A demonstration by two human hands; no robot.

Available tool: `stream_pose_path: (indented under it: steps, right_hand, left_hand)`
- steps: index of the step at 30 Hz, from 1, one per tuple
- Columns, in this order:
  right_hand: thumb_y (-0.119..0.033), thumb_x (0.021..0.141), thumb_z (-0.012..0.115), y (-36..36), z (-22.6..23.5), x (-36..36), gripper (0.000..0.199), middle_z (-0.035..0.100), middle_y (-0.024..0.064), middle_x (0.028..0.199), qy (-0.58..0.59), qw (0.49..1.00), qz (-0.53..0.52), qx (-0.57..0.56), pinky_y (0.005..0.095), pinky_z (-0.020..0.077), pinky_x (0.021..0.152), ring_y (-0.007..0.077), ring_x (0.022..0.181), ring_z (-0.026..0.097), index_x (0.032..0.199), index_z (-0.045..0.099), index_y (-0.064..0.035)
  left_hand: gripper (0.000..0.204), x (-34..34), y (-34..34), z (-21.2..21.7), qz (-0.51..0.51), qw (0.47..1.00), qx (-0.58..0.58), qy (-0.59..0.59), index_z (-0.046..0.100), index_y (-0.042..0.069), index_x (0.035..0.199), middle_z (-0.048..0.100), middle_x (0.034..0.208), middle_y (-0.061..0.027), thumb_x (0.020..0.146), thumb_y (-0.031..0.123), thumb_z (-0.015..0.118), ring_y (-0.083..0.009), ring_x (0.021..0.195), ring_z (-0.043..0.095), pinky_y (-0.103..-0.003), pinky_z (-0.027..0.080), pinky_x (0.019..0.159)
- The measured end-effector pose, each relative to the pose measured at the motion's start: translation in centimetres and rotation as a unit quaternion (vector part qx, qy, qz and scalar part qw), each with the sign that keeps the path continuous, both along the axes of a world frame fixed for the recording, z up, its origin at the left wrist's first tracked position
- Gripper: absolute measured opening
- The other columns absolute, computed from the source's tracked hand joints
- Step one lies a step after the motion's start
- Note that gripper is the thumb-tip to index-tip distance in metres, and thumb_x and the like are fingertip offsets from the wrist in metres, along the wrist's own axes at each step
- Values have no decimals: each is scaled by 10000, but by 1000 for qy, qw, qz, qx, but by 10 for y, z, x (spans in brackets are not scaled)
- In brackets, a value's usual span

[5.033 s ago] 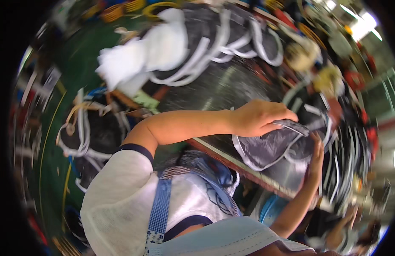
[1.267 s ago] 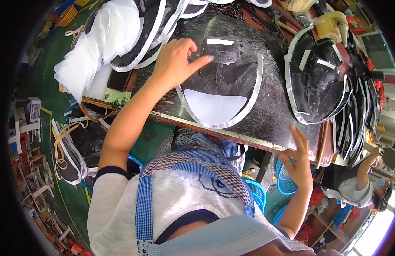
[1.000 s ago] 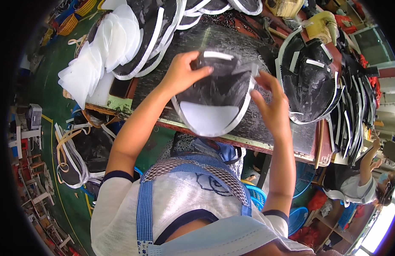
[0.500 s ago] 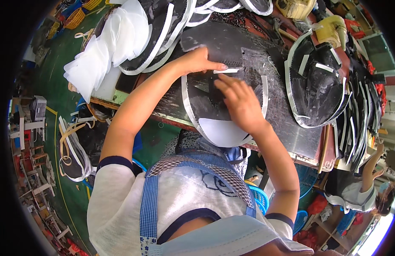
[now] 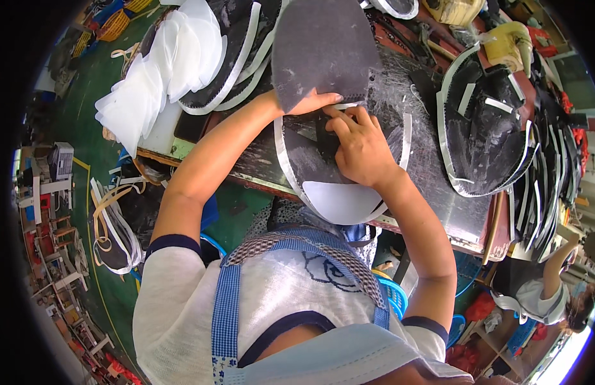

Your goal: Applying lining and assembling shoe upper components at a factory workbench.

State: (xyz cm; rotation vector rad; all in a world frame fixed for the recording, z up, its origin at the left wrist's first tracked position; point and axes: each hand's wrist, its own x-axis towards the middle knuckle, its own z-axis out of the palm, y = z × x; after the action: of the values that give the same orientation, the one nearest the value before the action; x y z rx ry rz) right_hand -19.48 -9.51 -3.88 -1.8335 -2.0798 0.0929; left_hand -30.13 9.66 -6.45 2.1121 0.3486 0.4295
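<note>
A curved dark sheet piece with white edging (image 5: 279, 144) lies across the near edge of the worktable, a smooth white insert (image 5: 341, 200) at its rounded lower end. Its large dark flap (image 5: 326, 54) stands raised away from me. My left hand (image 5: 310, 102) is closed at the flap's lower edge, thumb stretched along it and the other fingers hidden behind. A short white strip (image 5: 350, 104) shows just by that thumb. Bent and drawn together, the fingers of my right hand (image 5: 367, 146) press at the strip's near side; what sits between their tips is hidden.
Translucent white sheets (image 5: 182, 54) are fanned out at the left, beside white-edged dark pieces (image 5: 236, 70). Another edged piece with white strips (image 5: 487, 128) lies right, near a yellow container (image 5: 508, 45). Stacked dark pieces (image 5: 548, 186) hang at the far right, close to another person (image 5: 535, 289).
The dark flap has been lifted and now partly covers my left hand. My right hand's fingers have curled in and moved up slightly toward the white strip.
</note>
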Motion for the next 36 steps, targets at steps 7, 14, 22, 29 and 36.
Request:
stream_pose_path:
  steps: [7,14,22,29,36]
  right_hand:
    - [-134,724,683,-27,-6,4,508,467,232,1385,34,996,-72,45,437,418,1011,364,1224,470,1171,517,43]
    - [-157,754,684,-19,-5,1,467,478,218,1391,13,994,-104,9,444,400,1044,383,1215,461,1149,515,26]
    - [-319,1017,484,-43,20,26,385,685,149,964,408,884,-226,-28,327,538,793,245,887,675,1079,637,28]
    - [-638,957,435,-114,2,58,734,692,132,867,814,538,-141,-167,273,529,601,183,658,658,1118,595,59]
    - [-154,826,773,-111,7,18,437,703,84,898,559,776,-262,-127,270,530,693,118,805,653,1146,570,65]
  left_hand:
    - [481,1,7,-27,10,997,57,58,647,2,1153,713,1005,-123,872,386,722,-209,839,659,-343,519,746]
    - [406,-14,-20,28,16,988,38,148,610,13,1122,654,906,-121,856,294,732,-268,843,615,-388,499,761]
    - [471,-34,-24,2,-120,932,336,-63,593,51,1233,632,1180,-131,802,193,720,-284,1037,640,-359,509,902]
    - [557,-35,-31,33,-203,837,493,120,521,198,1385,512,1415,-145,853,33,547,-302,1198,587,-385,531,968]
    - [469,-22,-51,82,-209,871,355,269,488,31,1354,594,1284,-214,908,143,580,-347,1074,643,-406,536,927]
